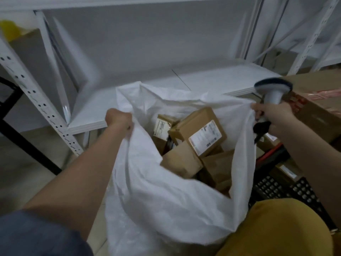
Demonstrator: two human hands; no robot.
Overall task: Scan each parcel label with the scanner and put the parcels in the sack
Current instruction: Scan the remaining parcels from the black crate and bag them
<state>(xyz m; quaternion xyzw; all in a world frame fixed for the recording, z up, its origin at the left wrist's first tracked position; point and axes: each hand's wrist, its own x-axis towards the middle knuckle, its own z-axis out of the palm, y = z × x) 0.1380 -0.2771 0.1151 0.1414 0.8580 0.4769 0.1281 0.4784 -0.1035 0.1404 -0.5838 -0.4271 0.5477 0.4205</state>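
Nearest the lens, the white woven plastic sack (pixel 166 191) stands open between both arms, brown cardboard parcels (pixel 199 137) with white labels piled inside. Left hand (pixel 119 120) clenches the sack's rim; right hand (pixel 271 112) pinches the opposite rim while apparently also gripping the blurred white-and-dark handheld scanner (pixel 273 89), likely stretching the mouth wide. Behind stands a white metal shelf (pixel 203 80).

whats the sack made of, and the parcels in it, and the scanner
Sack: looks like thin white woven plastic, matte, creasing softly where the left hand grips its rim.
Parcels: brown cardboard, dull, with white printed labels.
Scanner: probably hard plastic, pale body and dark head; blurred, held in the right hand.
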